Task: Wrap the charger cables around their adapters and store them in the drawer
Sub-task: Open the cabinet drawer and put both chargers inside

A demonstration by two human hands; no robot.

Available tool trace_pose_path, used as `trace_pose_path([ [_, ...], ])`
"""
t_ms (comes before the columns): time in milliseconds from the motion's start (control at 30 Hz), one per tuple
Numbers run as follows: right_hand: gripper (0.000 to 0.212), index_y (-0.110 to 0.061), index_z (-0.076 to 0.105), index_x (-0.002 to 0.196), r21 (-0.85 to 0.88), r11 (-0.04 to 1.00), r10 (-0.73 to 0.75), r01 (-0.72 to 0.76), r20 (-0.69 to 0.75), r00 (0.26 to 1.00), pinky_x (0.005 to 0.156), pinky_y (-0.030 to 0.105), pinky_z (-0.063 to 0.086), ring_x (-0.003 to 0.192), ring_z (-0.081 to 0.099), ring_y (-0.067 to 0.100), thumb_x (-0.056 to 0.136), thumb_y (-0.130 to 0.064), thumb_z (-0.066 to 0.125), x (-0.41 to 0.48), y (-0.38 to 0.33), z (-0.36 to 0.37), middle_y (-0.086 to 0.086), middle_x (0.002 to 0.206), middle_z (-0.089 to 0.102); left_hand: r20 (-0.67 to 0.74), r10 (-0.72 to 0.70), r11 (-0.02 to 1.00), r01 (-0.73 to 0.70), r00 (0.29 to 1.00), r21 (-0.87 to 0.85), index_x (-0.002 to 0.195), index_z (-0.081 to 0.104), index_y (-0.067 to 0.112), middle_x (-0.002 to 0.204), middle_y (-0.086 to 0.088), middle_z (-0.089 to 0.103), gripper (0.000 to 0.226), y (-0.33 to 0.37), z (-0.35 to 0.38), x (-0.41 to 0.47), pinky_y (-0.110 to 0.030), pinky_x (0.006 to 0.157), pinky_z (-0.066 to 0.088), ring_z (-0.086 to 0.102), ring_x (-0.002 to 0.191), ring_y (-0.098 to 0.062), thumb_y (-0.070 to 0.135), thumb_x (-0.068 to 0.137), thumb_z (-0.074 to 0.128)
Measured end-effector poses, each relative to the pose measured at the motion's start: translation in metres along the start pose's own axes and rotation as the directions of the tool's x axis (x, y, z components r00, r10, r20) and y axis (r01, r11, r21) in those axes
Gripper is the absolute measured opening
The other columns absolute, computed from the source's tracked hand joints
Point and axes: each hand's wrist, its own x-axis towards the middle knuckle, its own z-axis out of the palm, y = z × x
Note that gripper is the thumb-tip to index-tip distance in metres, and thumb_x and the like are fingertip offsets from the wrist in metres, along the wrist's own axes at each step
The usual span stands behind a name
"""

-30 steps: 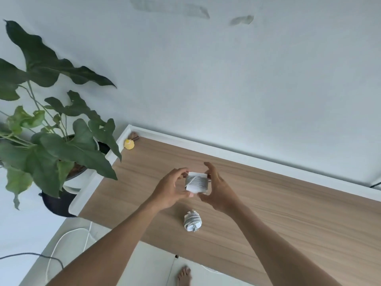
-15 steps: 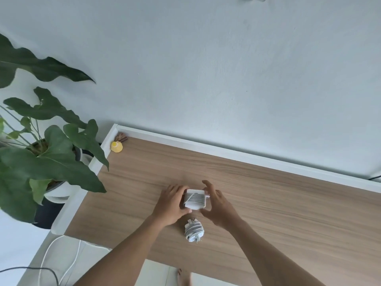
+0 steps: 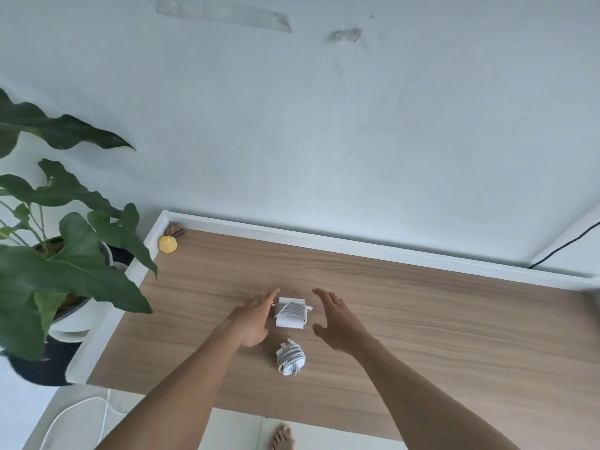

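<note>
A white square adapter [image 3: 290, 313] with its cable wound around it rests on the wooden desk top [image 3: 422, 319]. My left hand [image 3: 253, 319] is just left of it, fingers spread, thumb side close to the adapter's edge. My right hand [image 3: 337, 319] hovers to its right, open, a small gap away. Nearer to me lies a second, smaller charger [image 3: 290, 358], bundled in its own grey-white cable. No drawer is in view.
A large potted plant [image 3: 65, 264] stands off the desk's left edge. A small yellow object [image 3: 168, 244] and a brown item [image 3: 176, 229] sit in the far left corner. A black cable [image 3: 565, 245] runs at the right wall. White cords [image 3: 81, 414] lie on the floor.
Both hands lowered the wrapped adapter onto the desk, then let go and spread apart to either side of it. The smaller bundle has not moved.
</note>
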Motion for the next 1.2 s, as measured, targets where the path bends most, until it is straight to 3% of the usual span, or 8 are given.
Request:
trace_pose_path([
  [133,0.057,-0.022,0.031,0.142,0.045,0.998,0.042,-0.039,-0.069,0.997,0.104,0.037,0.039,0.133,0.037,0.02,0.091,-0.035,0.054,-0.021,0.009,-0.009,0.0,0.143,0.039,-0.126,-0.062,0.997,0.068,0.99,0.043,0.153,0.004,0.023,0.149,-0.011,0.035,0.077,0.022,-0.013,-0.013,-0.046,0.104,0.039,0.04,0.133,-0.032,0.023,0.092,0.051],
  [333,0.041,-0.022,0.049,0.13,0.069,0.996,0.07,-0.062,-0.135,0.988,0.099,0.034,0.04,0.128,0.041,0.017,0.095,-0.042,0.045,-0.074,0.037,-0.022,-0.002,0.133,0.05,-0.324,0.033,0.997,-0.01,0.946,0.073,0.139,0.038,0.019,0.139,-0.005,0.047,0.044,0.085,-0.011,-0.029,-0.043,0.101,0.038,0.044,0.127,-0.027,0.024,0.096,0.044],
  [533,0.037,-0.018,0.062,0.117,0.152,0.981,0.159,-0.121,-0.276,0.948,0.096,0.032,0.042,0.118,0.051,0.019,0.095,-0.042,0.046,-0.155,0.09,-0.047,0.001,0.123,0.06,-0.322,0.21,0.975,-0.173,0.923,0.14,0.132,0.048,0.021,0.138,0.001,0.053,0.035,0.179,0.006,-0.042,-0.041,0.101,0.039,0.051,0.126,-0.023,0.025,0.098,0.042],
  [767,0.034,-0.014,0.064,0.112,0.211,0.963,0.238,-0.165,-0.386,0.891,0.09,0.031,0.043,0.109,0.057,0.024,0.095,-0.038,0.048,-0.258,0.139,-0.059,0.007,0.115,0.064,-0.324,0.309,0.951,-0.279,0.894,0.135,0.124,0.055,0.021,0.129,0.0,0.063,0.03,0.269,0.058,-0.086,-0.042,0.1,0.043,0.058,0.118,-0.022,0.027,0.096,0.046],
  [1000,0.041,-0.016,0.055,0.124,0.182,0.963,0.253,-0.199,-0.356,0.899,0.095,0.032,0.044,0.116,0.053,0.02,0.096,-0.043,0.042,-0.313,0.147,-0.051,0.004,0.122,0.06,-0.355,0.308,0.951,-0.279,0.883,0.13,0.126,0.054,0.022,0.126,0.0,0.065,0.032,0.286,0.094,-0.12,-0.042,0.098,0.042,0.059,0.115,-0.022,0.033,0.097,0.045],
  [1200,0.037,-0.02,0.053,0.124,0.171,0.968,0.234,-0.182,-0.363,0.902,0.092,0.032,0.044,0.113,0.054,0.02,0.095,-0.041,0.046,-0.31,0.133,-0.037,0.003,0.119,0.061,-0.361,0.174,0.979,-0.199,0.916,-0.033,0.119,0.057,0.02,0.121,-0.001,0.066,0.031,0.26,0.117,-0.133,-0.039,0.093,0.046,0.061,0.11,-0.025,0.036,0.096,0.045],
])
